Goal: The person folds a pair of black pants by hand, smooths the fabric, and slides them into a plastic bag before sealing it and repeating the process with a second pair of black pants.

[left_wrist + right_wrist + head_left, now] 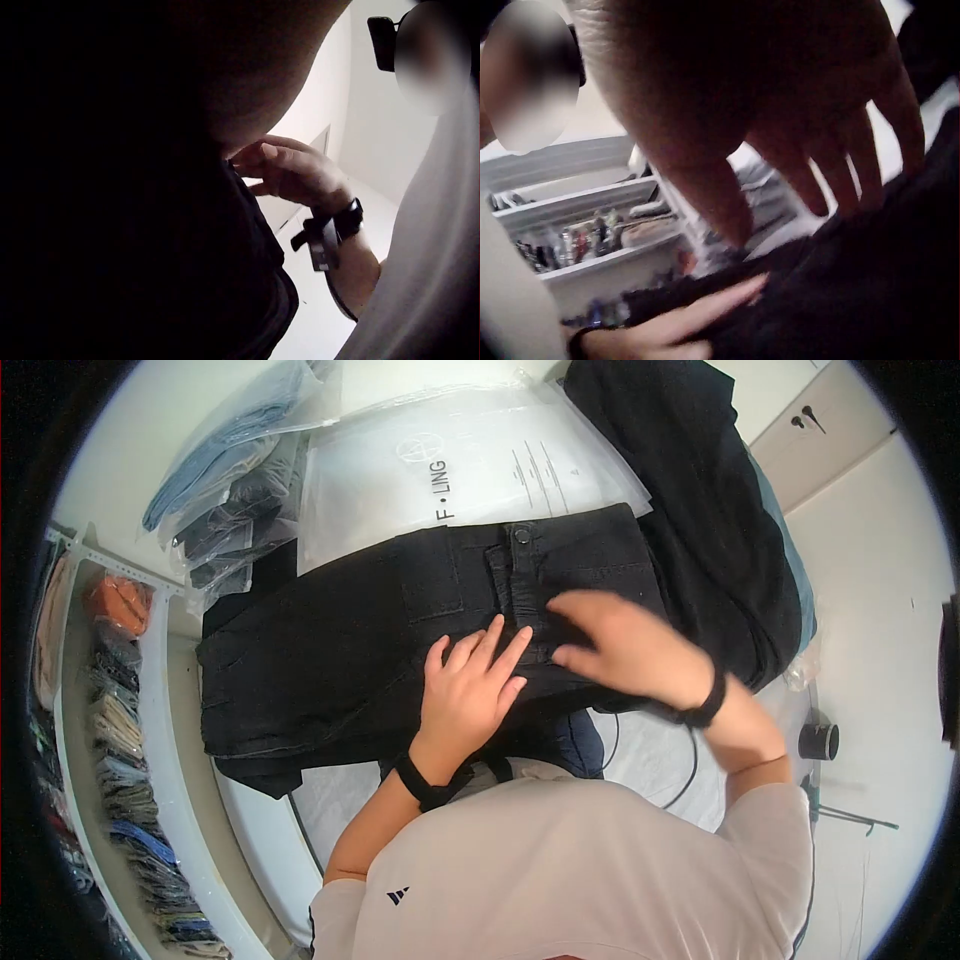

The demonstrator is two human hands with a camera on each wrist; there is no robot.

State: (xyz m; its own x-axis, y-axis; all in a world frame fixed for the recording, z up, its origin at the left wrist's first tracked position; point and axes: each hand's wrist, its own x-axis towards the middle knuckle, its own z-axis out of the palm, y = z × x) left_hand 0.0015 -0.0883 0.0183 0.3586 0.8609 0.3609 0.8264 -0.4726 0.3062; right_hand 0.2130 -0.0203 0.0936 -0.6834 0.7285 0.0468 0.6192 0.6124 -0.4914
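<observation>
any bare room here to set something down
Atop the printed plastic bag, between bagged garments and black cloth pile, behind the black trousers. Also the trousers left of the left hand. Crowded: between that hand and the right hand.

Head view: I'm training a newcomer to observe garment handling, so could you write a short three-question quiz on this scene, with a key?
1. Multiple choice: how are the fingers of the person's bare left hand on the black denim garment?
A) Curled into a fist
B) Spread out
C) Tucked under the cloth

2. True or false: the translucent plastic bag printed with black lettering lies on the far side of the garment from the person's pale short-sleeved shirt.

3. Fill in: the tall white shelving stands on the ____ side of the head view.

Key: 1. B; 2. True; 3. left
</observation>
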